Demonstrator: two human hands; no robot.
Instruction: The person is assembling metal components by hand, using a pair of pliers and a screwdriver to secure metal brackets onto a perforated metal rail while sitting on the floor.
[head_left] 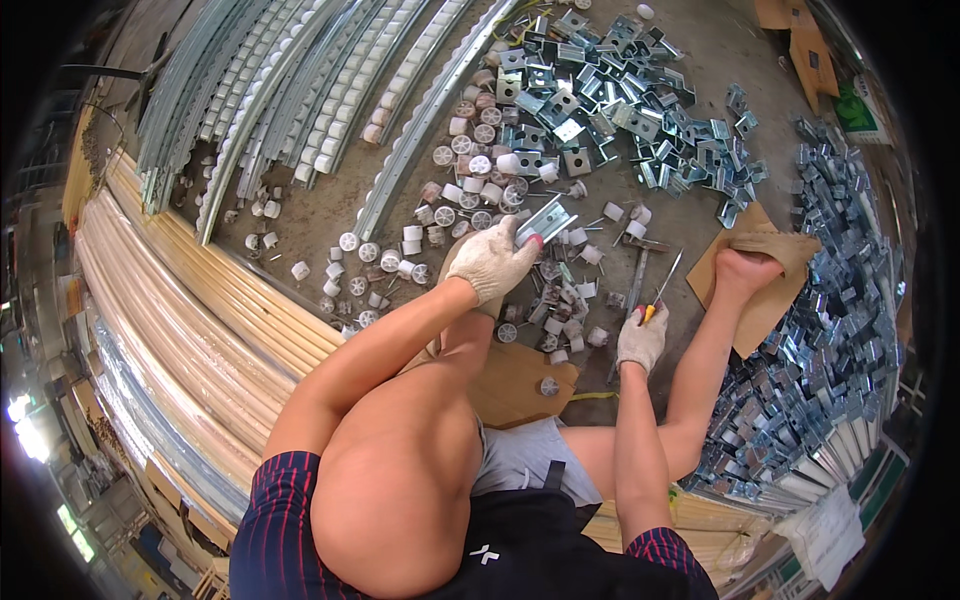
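My left hand, in a pale knit glove, grips a short silver metal channel bracket above the scattered rollers. The fingers close around its near end. Off to the right, my gloved right hand is closed on the yellow handle of a screwdriver. The screwdriver's thin shaft points up and away, apart from the bracket. White plastic rollers, some of them dirty, lie on the floor around and beyond my left hand. A hammer rests on the floor between my two hands.
Long roller tracks lie side by side at the far left. Loose metal brackets are heaped at the back. More brackets are massed along the right. Wrapped tan lengths run along the left. Cardboard lies by my legs.
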